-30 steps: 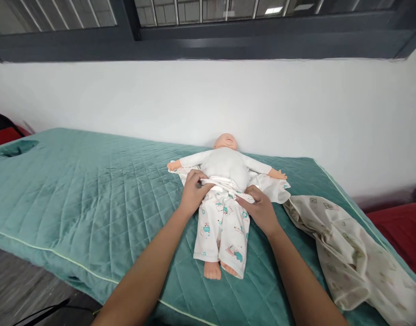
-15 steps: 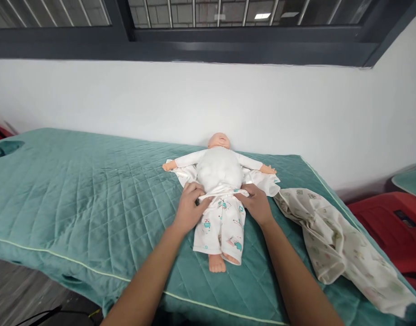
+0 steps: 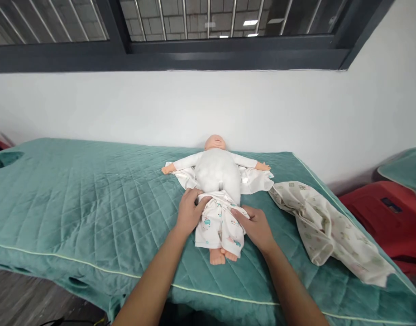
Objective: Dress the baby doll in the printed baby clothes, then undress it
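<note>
Lying on the bed (image 3: pixel 102 194), head (image 3: pixel 215 142) at its far edge, is the doll (image 3: pixel 217 172); its pants (image 3: pixel 208 230), low and bunched, lie toward the near edge. My left hand (image 3: pixel 190 211) and right hand (image 3: pixel 256 224) pinch the waistband (image 3: pixel 217 194) at either side. Pulling unevenly could drag the doll askew.

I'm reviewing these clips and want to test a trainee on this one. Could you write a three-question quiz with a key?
1. True or false: the doll lies on its back on the green cover.
2. The left hand and right hand both hold: A) a sleeve; B) the printed trousers; C) a foot.
3. Fill in: in the picture, the crumpled cloth lies to the ____ of the doll.

Key: 1. True. 2. B. 3. Right.
</note>
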`<state>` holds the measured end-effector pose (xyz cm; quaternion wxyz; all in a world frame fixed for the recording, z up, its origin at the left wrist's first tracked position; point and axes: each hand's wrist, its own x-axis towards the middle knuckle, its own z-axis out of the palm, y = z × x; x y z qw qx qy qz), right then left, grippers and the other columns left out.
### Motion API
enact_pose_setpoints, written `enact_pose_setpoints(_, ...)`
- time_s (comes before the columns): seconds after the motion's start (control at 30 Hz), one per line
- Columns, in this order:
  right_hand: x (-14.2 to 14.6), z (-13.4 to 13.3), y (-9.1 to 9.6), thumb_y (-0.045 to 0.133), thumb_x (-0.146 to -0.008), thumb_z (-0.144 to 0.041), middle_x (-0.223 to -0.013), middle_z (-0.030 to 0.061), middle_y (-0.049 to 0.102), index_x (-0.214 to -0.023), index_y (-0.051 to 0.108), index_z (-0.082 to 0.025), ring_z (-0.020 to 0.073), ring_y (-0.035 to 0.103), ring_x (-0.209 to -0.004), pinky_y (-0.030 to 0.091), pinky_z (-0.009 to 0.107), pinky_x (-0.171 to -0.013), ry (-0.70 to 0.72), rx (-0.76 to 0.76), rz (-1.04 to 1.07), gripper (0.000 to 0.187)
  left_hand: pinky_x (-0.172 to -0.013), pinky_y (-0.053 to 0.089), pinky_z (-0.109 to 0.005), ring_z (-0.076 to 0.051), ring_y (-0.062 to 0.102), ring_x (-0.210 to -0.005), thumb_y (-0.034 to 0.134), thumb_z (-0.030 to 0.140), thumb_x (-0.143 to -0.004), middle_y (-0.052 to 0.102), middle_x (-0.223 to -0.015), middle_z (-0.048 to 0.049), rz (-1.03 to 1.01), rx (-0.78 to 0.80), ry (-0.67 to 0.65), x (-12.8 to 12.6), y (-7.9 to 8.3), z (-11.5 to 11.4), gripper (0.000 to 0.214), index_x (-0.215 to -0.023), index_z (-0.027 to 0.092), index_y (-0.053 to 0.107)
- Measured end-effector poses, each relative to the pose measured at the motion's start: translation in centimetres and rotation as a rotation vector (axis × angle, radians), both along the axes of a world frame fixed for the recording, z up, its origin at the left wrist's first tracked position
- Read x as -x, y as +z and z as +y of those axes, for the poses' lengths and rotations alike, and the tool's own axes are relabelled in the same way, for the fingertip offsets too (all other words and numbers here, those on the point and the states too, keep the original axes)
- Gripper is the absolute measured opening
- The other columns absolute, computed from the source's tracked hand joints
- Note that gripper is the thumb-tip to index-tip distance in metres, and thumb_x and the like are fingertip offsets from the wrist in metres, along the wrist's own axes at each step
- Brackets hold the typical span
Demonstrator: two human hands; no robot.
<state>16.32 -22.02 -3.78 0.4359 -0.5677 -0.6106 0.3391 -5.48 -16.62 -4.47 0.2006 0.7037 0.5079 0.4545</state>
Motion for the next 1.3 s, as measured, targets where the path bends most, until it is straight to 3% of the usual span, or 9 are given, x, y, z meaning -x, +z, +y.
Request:
enact_pose_setpoints(0.17,0.2,0.2,-0.1,0.063,-0.086,-0.055,-0.074,-0.0006,0.059,-0.079,0.060,-0.019,0.0149,0.050,-0.071,0.039,0.027,-0.065,-0.079,-0.064,-0.043,0.037,-0.074,0.038,-0.031,-0.018,0.052,-0.077,0.054,0.047,-0.096,0.057,-0.076,-0.0001,-0.042,0.071,-0.018,-0.4,0.0,-0.6,0.033,-0.078,0.020,0.060)
enact_pose_setpoints(0.4,-0.1,0.8,-0.6,0.065,-0.083,-0.048,-0.079,0.0002,0.061,-0.081,0.061,-0.019,0.0164,0.053,-0.075,0.042,0.028,-0.070,-0.050,-0.103,-0.049,0.029,-0.069,0.036,-0.031,-0.017,0.044,-0.070,0.040,0.043,-0.103,0.046,-0.064,0.0008,-0.012,0.054,-0.097,0.4,-0.8,-5.8,0.045,-0.063,0.021,0.041)
enact_pose_setpoints(0.53,-0.1,0.5,-0.4,0.066,-0.083,-0.049,-0.072,-0.0016,0.053,-0.069,0.054,-0.020,0.0149,0.049,-0.071,0.040,0.027,-0.066,-0.020,-0.103,-0.020,0.035,-0.097,0.044,-0.041,-0.024,0.055,-0.109,0.049,0.050,-0.098,0.062,-0.112,-0.0092,-0.010,-0.025,-0.152,0.7,-1.4,-7.9,0.032,-0.108,0.021,0.059)
enact_pose_setpoints(0.63,-0.3,-0.1,-0.2,0.064,-0.084,-0.052,-0.069,-0.0024,0.048,-0.064,0.049,-0.020,0.0136,0.045,-0.068,0.037,0.027,-0.064,0.021,-0.095,-0.019,0.041,-0.113,0.039,-0.052,-0.034,0.040,-0.138,0.072,0.060,-0.081,0.040,-0.149,-0.0170,0.065,-0.062,-0.213,0.4,-1.9,-9.5,0.080,-0.145,0.026,0.037)
enact_pose_setpoints(0.77,-0.5,-1.3,0.0,0.060,-0.089,-0.054,-0.063,-0.0028,0.045,-0.057,0.045,-0.020,0.0145,0.043,-0.069,0.037,0.029,-0.069,0.135,-0.117,-0.102,0.048,-0.114,0.035,-0.063,-0.043,0.033,-0.142,0.089,0.060,-0.058,0.030,-0.154,-0.0194,0.314,-0.137,-0.206,0.1,-2.4,-11.0,0.114,-0.151,0.028,0.031)
enact_pose_setpoints(0.87,-0.8,-2.5,0.4,0.058,-0.092,-0.053,-0.062,-0.0026,0.048,-0.059,0.050,-0.019,0.0151,0.044,-0.070,0.039,0.031,-0.076,0.215,-0.117,-0.165,0.047,-0.111,0.037,-0.062,-0.043,0.040,-0.135,0.086,0.056,-0.064,0.039,-0.145,-0.0203,0.443,-0.196,-0.129,0.1,-2.1,-11.2,0.104,-0.149,0.024,0.037)
enact_pose_setpoints(0.97,-0.9,-4.3,0.8,0.068,-0.085,-0.056,-0.086,0.0011,0.061,-0.082,0.061,-0.019,0.0196,0.052,-0.087,0.042,0.034,-0.087,0.277,-0.098,-0.206,0.038,-0.105,0.044,-0.056,-0.039,0.049,-0.125,0.083,0.051,-0.070,0.047,-0.137,-0.0186,0.530,-0.175,-0.109,0.4,-1.2,-10.9,0.096,-0.150,0.023,0.038)
enact_pose_setpoints(1.07,-0.6,-6.0,0.9,0.086,-0.065,-0.058,-0.113,0.0060,0.062,-0.110,0.059,-0.021,0.0268,0.053,-0.106,0.042,0.040,-0.095,0.270,-0.108,-0.295,0.064,-0.098,0.047,-0.050,-0.035,0.055,-0.118,0.081,0.045,-0.073,0.055,-0.128,-0.0151,0.607,-0.097,-0.147,1.0,-0.2,-10.5,0.095,-0.154,0.026,0.034)
enact_pose_setpoints(1.3,1.4,-6.6,2.0,0.076,-0.080,-0.046,-0.088,0.0035,0.065,-0.083,0.058,-0.021,0.0243,0.058,-0.092,0.038,0.042,-0.097,0.222,-0.190,-0.576,0.031,-0.094,0.048,-0.044,-0.031,0.062,-0.115,0.076,0.039,-0.083,0.064,-0.128,-0.0099,0.630,0.090,-0.222,2.4,2.7,-11.1,0.075,-0.149,0.030,0.042)
